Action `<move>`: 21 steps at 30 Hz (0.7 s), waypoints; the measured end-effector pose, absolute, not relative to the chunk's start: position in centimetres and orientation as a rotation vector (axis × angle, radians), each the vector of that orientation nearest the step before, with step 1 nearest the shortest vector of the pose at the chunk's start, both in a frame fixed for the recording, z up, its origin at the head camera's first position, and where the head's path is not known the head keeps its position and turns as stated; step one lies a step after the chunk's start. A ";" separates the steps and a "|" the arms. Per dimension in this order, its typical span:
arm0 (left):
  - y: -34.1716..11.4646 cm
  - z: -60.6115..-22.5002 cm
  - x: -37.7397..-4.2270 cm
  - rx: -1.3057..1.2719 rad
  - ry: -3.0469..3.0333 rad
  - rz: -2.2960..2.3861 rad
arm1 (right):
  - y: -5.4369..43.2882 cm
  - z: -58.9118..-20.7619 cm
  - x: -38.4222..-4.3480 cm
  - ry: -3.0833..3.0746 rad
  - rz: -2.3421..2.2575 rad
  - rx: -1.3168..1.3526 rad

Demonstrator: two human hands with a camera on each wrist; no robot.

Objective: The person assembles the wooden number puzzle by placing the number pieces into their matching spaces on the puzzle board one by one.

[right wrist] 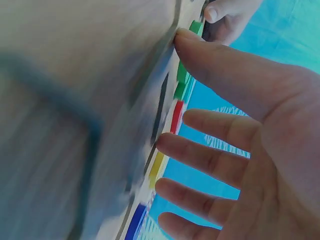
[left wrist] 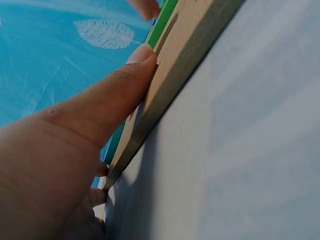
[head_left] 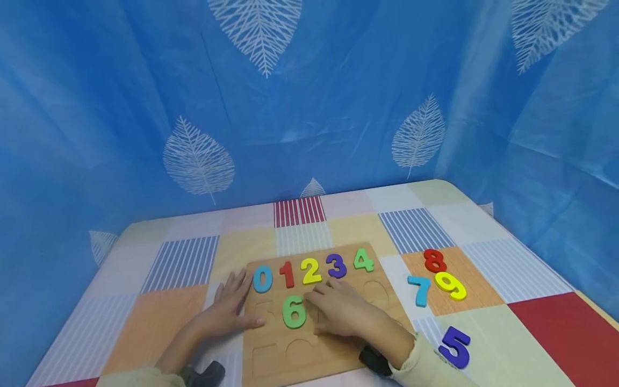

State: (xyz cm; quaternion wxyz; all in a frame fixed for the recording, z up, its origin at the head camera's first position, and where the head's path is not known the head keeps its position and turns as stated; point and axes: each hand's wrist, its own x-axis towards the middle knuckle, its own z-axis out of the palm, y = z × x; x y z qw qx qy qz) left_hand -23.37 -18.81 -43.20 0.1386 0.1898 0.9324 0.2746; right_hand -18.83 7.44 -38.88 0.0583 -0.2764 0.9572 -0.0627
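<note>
A wooden number puzzle board (head_left: 333, 355) lies on the table with 0, 1, 2, 3 and 4 along its top row. Below them sits the green number 6 (head_left: 293, 312), in the middle row. My left hand (head_left: 227, 309) rests at the board's left edge, fingers spread, its thumb on the board's face in the left wrist view. Over the middle of the board is my right hand (head_left: 344, 309), just right of the 6. In the right wrist view its thumb and fingers (right wrist: 205, 155) are spread, fingertips at the board's surface, with nothing between them.
Right of the board lie loose numbers: a blue 7 (head_left: 419, 290), a red 8 (head_left: 434, 260), a yellow 9 (head_left: 450, 285) and a purple 5 (head_left: 454, 347). A patchwork cloth (head_left: 488, 328) covers the table. Blue curtain (head_left: 309, 107) hangs behind and at both sides.
</note>
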 end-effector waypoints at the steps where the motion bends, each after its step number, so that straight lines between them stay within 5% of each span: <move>1: -18.7 -43.2 -23.3 0.552 2.695 0.797 | 7.9 -38.9 -18.6 2.903 -0.190 -0.836; 21: -18.2 -43.0 -22.5 0.506 2.687 0.785 | 20.6 -38.2 -13.6 2.772 -0.937 -0.526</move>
